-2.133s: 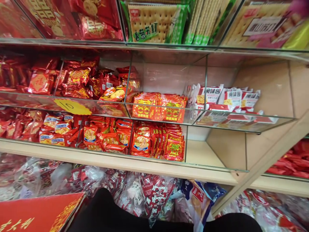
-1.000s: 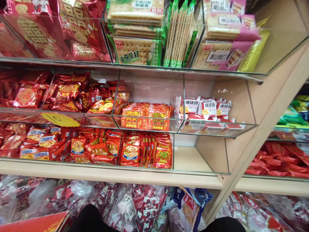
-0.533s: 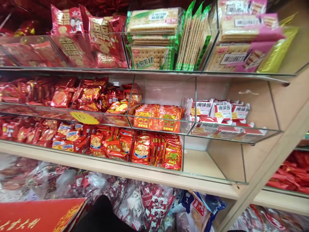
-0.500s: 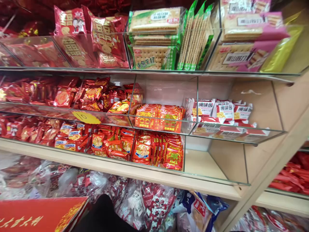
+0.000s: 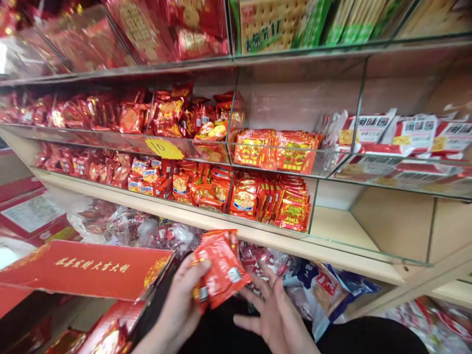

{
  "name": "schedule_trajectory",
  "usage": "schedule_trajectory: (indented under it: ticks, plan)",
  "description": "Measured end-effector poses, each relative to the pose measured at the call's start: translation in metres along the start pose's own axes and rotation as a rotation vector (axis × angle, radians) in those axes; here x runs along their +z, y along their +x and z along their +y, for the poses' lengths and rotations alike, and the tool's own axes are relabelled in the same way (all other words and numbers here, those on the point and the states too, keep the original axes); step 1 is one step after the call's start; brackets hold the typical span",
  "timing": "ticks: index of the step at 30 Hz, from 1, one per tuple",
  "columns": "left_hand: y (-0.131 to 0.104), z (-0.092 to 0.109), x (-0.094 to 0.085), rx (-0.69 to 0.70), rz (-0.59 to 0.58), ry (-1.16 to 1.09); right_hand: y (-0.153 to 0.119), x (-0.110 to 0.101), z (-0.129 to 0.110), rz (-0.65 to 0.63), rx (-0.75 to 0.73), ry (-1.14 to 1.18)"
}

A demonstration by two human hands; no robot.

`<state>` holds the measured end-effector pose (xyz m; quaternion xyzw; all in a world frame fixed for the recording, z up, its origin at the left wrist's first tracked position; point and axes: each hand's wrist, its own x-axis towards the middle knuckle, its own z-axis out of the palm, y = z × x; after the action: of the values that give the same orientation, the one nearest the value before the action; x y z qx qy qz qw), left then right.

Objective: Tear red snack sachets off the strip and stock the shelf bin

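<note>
Small red snack packets (image 5: 223,270), bunched together, are gripped in my left hand (image 5: 184,290), its thumb across their near side. Close to their right edge, my right hand (image 5: 269,305) has its fingers spread and holds nothing; whether a fingertip touches the packets I cannot tell. Above them on the lower shelf stand rows of similar red packets (image 5: 258,199). At the lower left is an open red cardboard box (image 5: 92,268) with gold lettering on its flap and shiny red packets (image 5: 112,339) inside.
Glass dividers split the shelves, with red-and-white packs (image 5: 416,132) at right and green cracker packs (image 5: 275,24) above. A yellow price tag (image 5: 164,148) hangs on the middle glass. Beneath the wooden shelf edge (image 5: 354,263) lie bagged goods and a blue bag (image 5: 328,285).
Both hands have come into view, the left with red packets in it. The view has tilted down and swung left, showing more of the red box.
</note>
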<state>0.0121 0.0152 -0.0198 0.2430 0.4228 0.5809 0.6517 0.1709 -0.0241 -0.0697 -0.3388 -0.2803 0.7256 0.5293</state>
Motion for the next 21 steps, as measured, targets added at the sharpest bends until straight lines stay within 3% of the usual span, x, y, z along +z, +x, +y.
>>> schedule_trajectory:
  ticks: [2, 4, 8, 11, 14, 17, 21]
  plan:
    - [0.005, -0.029, 0.010, 0.030, -0.068, 0.008, 0.005, 0.010, -0.007, 0.097, -0.092, 0.208]
    - [0.011, -0.054, 0.025, 0.064, -0.135, 0.042, 0.009, 0.006, -0.013, 0.222, -0.176, 0.158]
    - [0.023, -0.069, 0.054, 0.128, -0.429, 0.090, 0.003, -0.021, -0.026, 0.469, -0.336, -0.021]
    - [0.032, -0.063, 0.064, -0.036, -0.671, -0.040, -0.006, -0.042, -0.036, 0.538, -0.434, -0.029]
    - [0.040, -0.064, 0.063, -0.278, -0.802, -0.128, -0.012, -0.059, -0.042, 0.513, -0.439, -0.109]
    - [0.043, -0.073, 0.055, -0.372, -0.759, -0.187, -0.013, -0.068, -0.040, 0.448, -0.384, -0.224]
    - [0.043, -0.084, 0.043, -0.548, -0.494, -0.253, -0.012, -0.066, -0.031, 0.374, -0.359, -0.294]
